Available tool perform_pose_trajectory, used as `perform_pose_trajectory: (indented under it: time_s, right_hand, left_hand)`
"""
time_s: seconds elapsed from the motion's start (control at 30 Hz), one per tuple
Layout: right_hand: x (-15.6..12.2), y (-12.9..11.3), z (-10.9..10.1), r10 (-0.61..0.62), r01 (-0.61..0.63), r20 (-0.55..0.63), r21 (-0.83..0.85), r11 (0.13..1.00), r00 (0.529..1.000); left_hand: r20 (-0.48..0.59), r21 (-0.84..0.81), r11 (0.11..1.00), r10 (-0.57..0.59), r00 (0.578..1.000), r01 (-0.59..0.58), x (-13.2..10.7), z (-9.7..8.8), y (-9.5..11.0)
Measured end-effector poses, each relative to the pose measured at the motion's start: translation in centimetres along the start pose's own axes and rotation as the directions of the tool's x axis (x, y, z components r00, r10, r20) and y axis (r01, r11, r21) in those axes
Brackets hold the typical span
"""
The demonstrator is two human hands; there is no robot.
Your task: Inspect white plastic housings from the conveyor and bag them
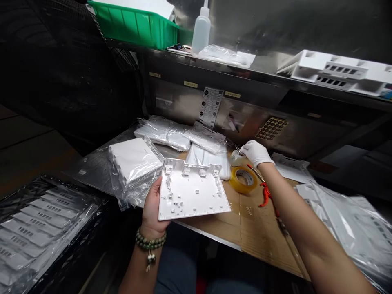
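Observation:
My left hand [152,208], with a bead bracelet at the wrist, grips a flat white plastic panel [192,191] by its left edge and holds it above the bench's front edge, ribbed inner side up. My right hand [255,152], in a white glove, reaches out to the back of the bench and is closed on a small white object [236,158] with a bit of metal on top. A roll of yellow tape [243,179] lies just in front of that hand. Red-handled pliers [265,193] lie beside my right forearm.
Bagged white plastic parts [134,165] lie left of the panel, more bags [171,134] at the back. Cardboard [260,232] covers the steel bench. A black crate of bagged panels [36,224] sits lower left. On the shelf: green bin [137,26], squeeze bottle [201,30], white housing [337,71].

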State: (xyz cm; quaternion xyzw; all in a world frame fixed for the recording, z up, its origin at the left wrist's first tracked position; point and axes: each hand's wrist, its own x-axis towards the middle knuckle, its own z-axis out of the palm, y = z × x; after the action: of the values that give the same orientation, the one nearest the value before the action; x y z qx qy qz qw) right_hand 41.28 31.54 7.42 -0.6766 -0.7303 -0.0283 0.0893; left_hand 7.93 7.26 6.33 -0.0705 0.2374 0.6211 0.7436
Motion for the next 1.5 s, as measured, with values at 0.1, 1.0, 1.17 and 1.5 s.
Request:
perform_pose_trajectory:
  time_s: [0.1,1.0,1.17,1.5]
  right_hand:
    - [0.5,-0.1,-0.3,0.008,-0.006,0.057,-0.04,0.999,0.998]
    - [-28.4,-15.6,-3.8,-0.277,0.483,-0.397,0.675,0.557,0.875]
    - [-29.1,-16.0,-3.8,-0.325,0.529,-0.418,0.641,0.557,0.848]
    - [-27.8,-4.8,-2.9,0.303,0.136,-0.456,0.709,0.692,0.837]
  left_hand:
    - [0.03,0.023,0.999,-0.036,0.999,0.036,0.6,0.6,0.0]
    - [0.066,0.176,0.965,0.183,0.981,-0.192,-1.2,3.1,-6.5]
    - [0.115,0.193,0.958,0.192,0.975,-0.211,-1.3,3.0,-6.8]
    - [-0.02,0.127,0.949,0.293,0.956,-0.288,-1.4,0.7,-2.1]
